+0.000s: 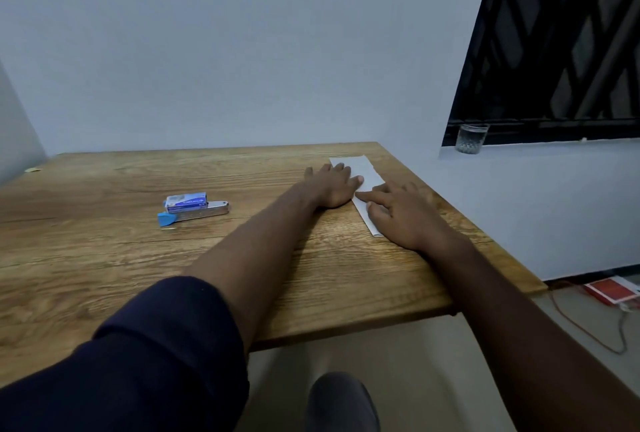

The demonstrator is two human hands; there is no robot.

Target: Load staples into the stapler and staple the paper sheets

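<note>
Both hands lie flat and open on the paper sheets (363, 171), right hand (401, 213) nearer, left hand (334, 185) beyond. Well off to their left, stapler (202, 214) and staple box (186, 203) sit untouched; loading and stapling remain, I'd say.

Dim, cool light all over, soft and even, no hard glare anywhere. The wall (242, 50) reads bluish-grey and flat. Under the left forearm (263, 241) a soft shadow lies on the table (104, 258), falling towards the right. The window (561, 43) is dark and gives no light. Wide-angle bend shows: the table edges curve and the window frame leans. The dark sleeve (156, 362) and the foot (341, 404) at the bottom look soft. Fine print on the staple box (186, 201) is too smeared to read.
</note>
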